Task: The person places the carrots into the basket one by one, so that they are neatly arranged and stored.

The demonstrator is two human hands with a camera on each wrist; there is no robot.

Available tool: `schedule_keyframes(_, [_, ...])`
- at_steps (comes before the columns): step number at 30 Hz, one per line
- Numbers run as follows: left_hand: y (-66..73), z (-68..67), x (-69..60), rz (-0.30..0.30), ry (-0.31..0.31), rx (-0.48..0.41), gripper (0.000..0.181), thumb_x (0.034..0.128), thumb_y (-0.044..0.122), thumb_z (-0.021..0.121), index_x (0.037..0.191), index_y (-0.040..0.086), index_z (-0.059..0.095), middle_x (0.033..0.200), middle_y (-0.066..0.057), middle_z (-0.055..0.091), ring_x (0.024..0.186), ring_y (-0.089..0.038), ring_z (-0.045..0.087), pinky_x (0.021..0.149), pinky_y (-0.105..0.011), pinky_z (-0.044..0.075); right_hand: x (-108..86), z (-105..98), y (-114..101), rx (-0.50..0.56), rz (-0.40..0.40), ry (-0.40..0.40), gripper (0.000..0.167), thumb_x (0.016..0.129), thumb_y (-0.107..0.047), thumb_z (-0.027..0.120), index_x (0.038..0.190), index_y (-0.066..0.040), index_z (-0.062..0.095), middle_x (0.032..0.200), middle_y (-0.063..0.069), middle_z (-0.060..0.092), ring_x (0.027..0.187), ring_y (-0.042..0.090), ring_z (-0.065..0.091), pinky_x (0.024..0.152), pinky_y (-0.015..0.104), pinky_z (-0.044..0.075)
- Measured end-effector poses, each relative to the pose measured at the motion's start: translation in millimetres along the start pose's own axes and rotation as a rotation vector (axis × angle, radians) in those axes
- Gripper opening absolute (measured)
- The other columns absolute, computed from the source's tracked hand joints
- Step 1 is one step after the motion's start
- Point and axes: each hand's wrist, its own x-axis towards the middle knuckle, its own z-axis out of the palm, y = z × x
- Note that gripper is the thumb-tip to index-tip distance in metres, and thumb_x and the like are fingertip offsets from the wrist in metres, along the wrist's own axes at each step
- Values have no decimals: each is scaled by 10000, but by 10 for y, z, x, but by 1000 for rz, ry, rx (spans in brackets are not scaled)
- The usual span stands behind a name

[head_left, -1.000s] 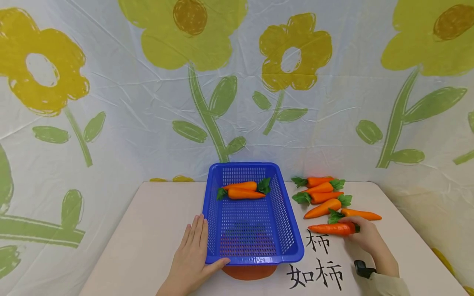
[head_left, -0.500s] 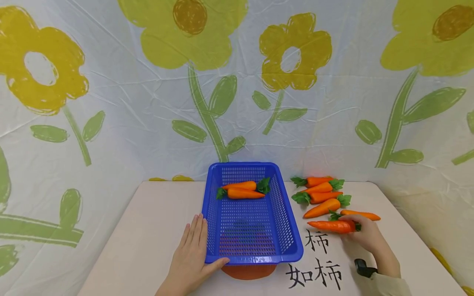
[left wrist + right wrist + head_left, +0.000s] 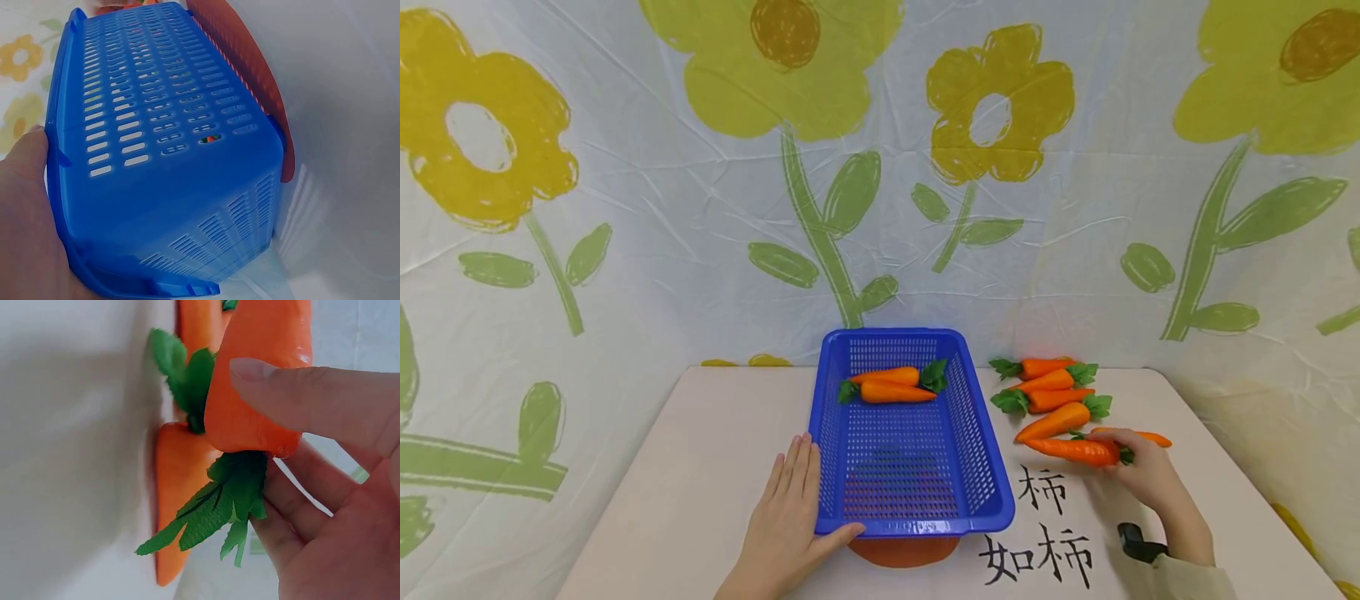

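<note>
Sleeve (image 3: pixel 1193 577), beige, cut off by the lower edge; black band (image 3: pixel 1138 543) at the wrist, its form hard to make out.

Left hand (image 3: pixel 782 508), wrist cropped: fingers straight, side by side along the basket's left rim, thumb over the near corner.

Rust-coloured round patch (image 3: pixel 906 552), mostly hidden under the basket.

Black characters (image 3: pixel 1063 557), on the table to the basket's right.

Basket (image 3: pixel 917 527), blue, perforated, on the table.

Right hand (image 3: pixel 1150 471): pinching one carrot (image 3: pixel 1075 451) near its leafy end, thumb on the near face, the opposing fingertips hidden behind it. Carrot raised above the table, its narrow tip cropped in the right wrist view.

Carrot, orange, lying (image 3: pixel 1156 437): partly covered by the right hand.

Four further carrots (image 3: pixel 1056 422), in a row behind, overlapping one another in view.

Two carrots (image 3: pixel 898 392) inside the basket, far end, the rear one partly masked.

Flowered cloth (image 3: pixel 715 200), hanging behind, top cut off.
</note>
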Motion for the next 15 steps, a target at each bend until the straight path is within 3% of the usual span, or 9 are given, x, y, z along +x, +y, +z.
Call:
schedule_keyframes(3, [2,4,0,0,1,2,1092,872,809,370,1429,-130,417,1516,-290,365,1422,-400,337,1188,-473,236,10,-25,-48,14,32,-10,423,683,128,755,1085,4,720,1146,255,659,1078,463,563,860,410,470])
schedule_keyframes(7, [-4,17,-4,1,4,1,1089,875,805,373,1430,-130,415,1519,-287,363,1425,-397,333,1185,-478,242,41,-58,-124,61,76,-34,429,718,108,760,1137,48,689,1189,316,616,1115,515,522,895,636,434])
schedule_keyframes(15, [3,21,-6,12,33,1,1092,876,811,354,1421,-132,426,1514,-291,369,1417,-400,344,1198,-462,212,130,-124,-261,83,98,-52,435,746,84,754,1171,69,660,1237,359,564,1136,532,491,924,676,396])
